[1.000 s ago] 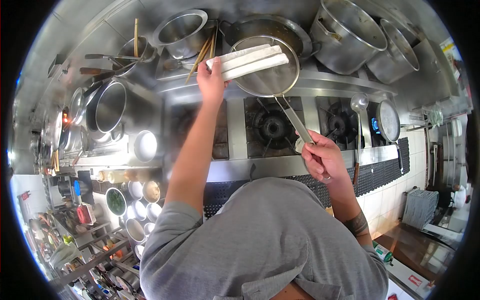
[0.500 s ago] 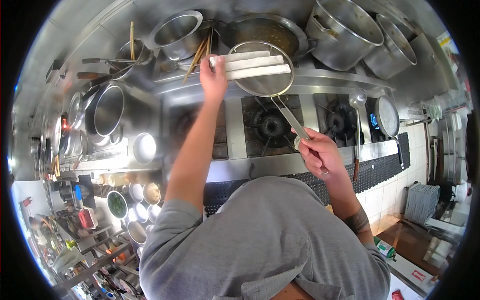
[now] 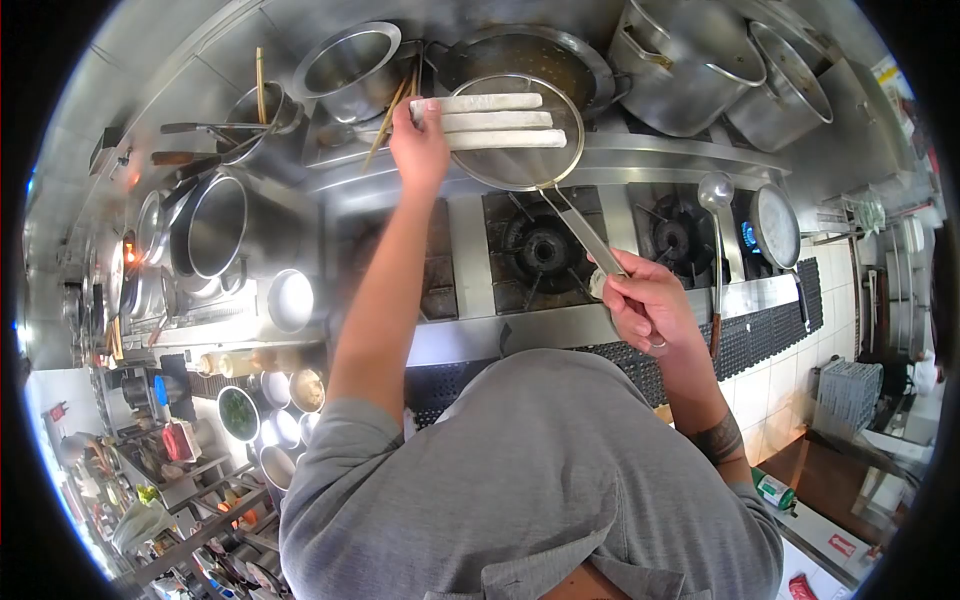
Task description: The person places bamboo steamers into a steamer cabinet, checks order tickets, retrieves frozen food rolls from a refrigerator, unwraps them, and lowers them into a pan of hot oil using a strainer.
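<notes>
My left hand [image 3: 420,148] grips three long, white, floury-looking rolls [image 3: 500,121] by their left ends. They stick out side by side to the right, over the round mesh strainer [image 3: 530,168]; I cannot tell whether they touch the mesh. The strainer's long, flat metal handle [image 3: 582,228] slants down into my right hand [image 3: 650,310], whose fingers are wrapped round it. Just behind the strainer sits a wide pan [image 3: 535,55] of brownish liquid, its near rim partly hidden by the strainer.
Black gas burners [image 3: 543,248] lie below the strainer. Tall pots [image 3: 685,75] stand at the back right, and a metal pot [image 3: 350,75] at the back left. A ladle [image 3: 716,195] and a frying pan [image 3: 775,228] beside a blue flame are at the right. Small containers [image 3: 238,412] crowd the left.
My left hand and the rolls have shifted a little to the left and away from me. The strainer has moved slightly the same way. Both grips are unchanged.
</notes>
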Demonstrator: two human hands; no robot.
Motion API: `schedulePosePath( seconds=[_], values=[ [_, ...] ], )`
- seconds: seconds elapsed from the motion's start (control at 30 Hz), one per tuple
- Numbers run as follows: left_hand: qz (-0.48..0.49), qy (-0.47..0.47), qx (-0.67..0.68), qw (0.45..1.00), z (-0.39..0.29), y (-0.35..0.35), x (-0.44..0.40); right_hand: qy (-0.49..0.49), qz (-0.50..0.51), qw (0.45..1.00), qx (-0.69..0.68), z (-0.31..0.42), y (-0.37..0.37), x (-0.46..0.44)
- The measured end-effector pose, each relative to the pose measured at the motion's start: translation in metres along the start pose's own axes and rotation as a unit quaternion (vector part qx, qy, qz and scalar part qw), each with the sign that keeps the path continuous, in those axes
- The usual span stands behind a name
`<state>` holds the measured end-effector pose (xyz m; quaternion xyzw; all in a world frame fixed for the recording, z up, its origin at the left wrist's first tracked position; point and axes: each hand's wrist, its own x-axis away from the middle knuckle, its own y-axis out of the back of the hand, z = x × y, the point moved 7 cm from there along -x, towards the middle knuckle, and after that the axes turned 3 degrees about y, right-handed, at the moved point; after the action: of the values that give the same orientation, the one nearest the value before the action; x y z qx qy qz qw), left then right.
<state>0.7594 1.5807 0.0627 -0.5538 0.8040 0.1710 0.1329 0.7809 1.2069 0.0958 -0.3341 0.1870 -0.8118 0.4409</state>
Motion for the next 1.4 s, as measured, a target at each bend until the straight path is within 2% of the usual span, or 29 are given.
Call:
schedulePosePath(
  seconds=[0.1, 0.2, 0.27, 0.4, 0.43, 0.47, 0.5, 0.57, 0.63, 0.7, 0.77, 0.83, 0.9, 0.97, 1.1, 1.17, 1.2, 1.4],
  values=[
    [-0.017, -0.002, -0.073, 0.997, 0.008, 0.001, -0.003, -0.002, -0.024, 1.000, 0.012, -0.002, -0.001, -0.001],
    [-0.007, 0.052, -0.131, 0.990, 0.031, -0.001, -0.008, 0.016, -0.027, 0.999, 0.023, -0.005, -0.001, -0.004],
    [0.051, 0.111, -0.107, 0.987, 0.060, -0.014, -0.017, 0.026, -0.033, 0.999, 0.025, -0.003, 0.002, -0.010],
    [0.023, 0.146, -0.037, 0.988, 0.081, -0.017, -0.022, 0.008, -0.009, 0.999, -0.034, 0.001, 0.015, -0.038],
    [0.053, 0.186, -0.004, 0.981, 0.076, -0.014, -0.014, 0.013, -0.008, 0.999, -0.036, 0.004, 0.019, -0.048],
    [0.083, 0.225, 0.029, 0.970, 0.078, -0.012, -0.004, 0.018, -0.008, 0.999, -0.038, 0.007, 0.024, -0.058],
    [0.080, 0.224, 0.029, 0.971, 0.075, -0.006, 0.007, 0.017, -0.005, 0.999, -0.037, 0.010, 0.029, -0.071],
    [0.104, 0.239, -0.025, 0.965, 0.095, 0.004, 0.039, 0.032, -0.011, 0.999, -0.029, 0.019, 0.042, -0.100],
    [0.098, 0.205, -0.040, 0.973, 0.117, 0.018, 0.079, 0.036, -0.016, 0.999, -0.031, 0.028, 0.058, -0.135],
    [0.105, 0.135, -0.057, 0.984, 0.097, 0.038, 0.127, 0.039, -0.022, 0.998, -0.034, 0.036, 0.075, -0.170],
    [0.168, 0.158, -0.055, 0.971, 0.098, 0.055, 0.182, 0.039, -0.038, 0.998, -0.016, 0.043, 0.093, -0.203],
    [0.241, 0.261, -0.055, 0.933, 0.100, 0.074, 0.240, 0.037, -0.040, 0.998, -0.018, 0.045, 0.109, -0.231],
    [0.268, 0.302, -0.061, 0.913, 0.127, 0.098, 0.300, 0.032, -0.040, 0.998, -0.020, 0.050, 0.116, -0.245],
    [0.295, 0.311, -0.134, 0.894, 0.128, 0.127, 0.336, 0.031, -0.071, 0.997, -0.002, 0.053, 0.124, -0.252],
    [0.321, 0.274, -0.173, 0.890, 0.102, 0.168, 0.355, 0.017, -0.071, 0.997, 0.022, 0.054, 0.138, -0.263],
    [0.309, 0.313, -0.200, 0.875, 0.110, 0.187, 0.363, 0.013, -0.073, 0.997, 0.020, 0.056, 0.143, -0.266],
    [0.283, 0.352, -0.174, 0.875, 0.143, 0.201, 0.382, 0.009, -0.076, 0.997, 0.016, 0.057, 0.144, -0.268],
    [0.289, 0.337, -0.252, 0.860, 0.148, 0.215, 0.363, -0.007, -0.079, 0.997, 0.009, 0.062, 0.154, -0.276]
  ],
)
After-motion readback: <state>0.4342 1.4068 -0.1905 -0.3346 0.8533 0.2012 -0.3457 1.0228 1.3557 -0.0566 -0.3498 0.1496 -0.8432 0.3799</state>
